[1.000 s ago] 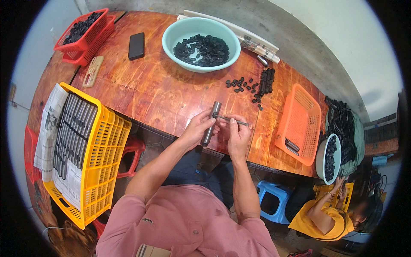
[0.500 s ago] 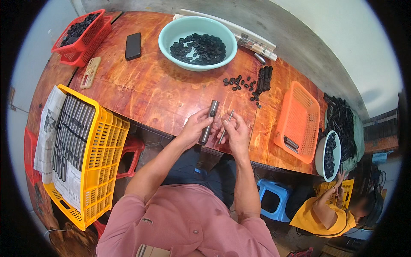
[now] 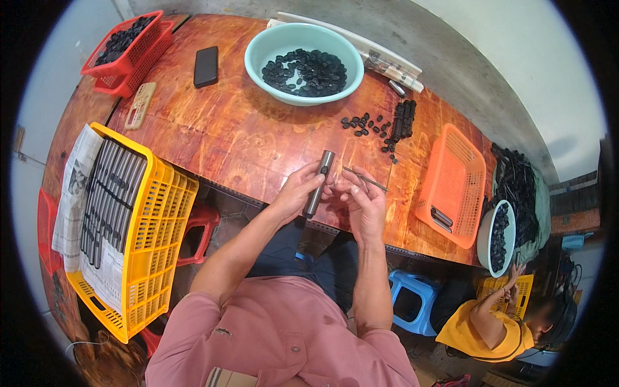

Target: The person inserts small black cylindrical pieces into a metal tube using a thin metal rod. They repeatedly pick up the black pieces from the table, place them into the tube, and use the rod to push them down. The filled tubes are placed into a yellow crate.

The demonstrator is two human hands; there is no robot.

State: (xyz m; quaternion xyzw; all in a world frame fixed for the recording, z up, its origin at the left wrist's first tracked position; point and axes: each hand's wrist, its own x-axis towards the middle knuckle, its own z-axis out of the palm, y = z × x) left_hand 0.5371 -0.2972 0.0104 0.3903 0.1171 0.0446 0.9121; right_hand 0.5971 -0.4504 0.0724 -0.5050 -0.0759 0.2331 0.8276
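My left hand (image 3: pixel 298 192) is closed round a dark grey metal tube (image 3: pixel 314 205), held slanting over the table's front edge. A small black piece (image 3: pixel 324 169) shows on the tube's upper part, beside my thumb. In my right hand (image 3: pixel 367 209) lies a thin metal rod (image 3: pixel 379 186), which sticks out past the fingers toward the right. The right fingertips are close to the tube; whether they touch it or pinch something small there, I cannot make out.
A pale green basin (image 3: pixel 251 74) of black oval pieces stands ahead, with loose black pieces (image 3: pixel 366 124) right of it. An orange basket (image 3: pixel 474 174) sits at right, a yellow crate (image 3: pixel 145 238) of metal tubes at left. A person in yellow (image 3: pixel 490 332) works at lower right.
The rod in my right hand has swung from nearly upright to slanting down toward the right. My left hand keeps its hold on the tube. The view has shifted slightly.
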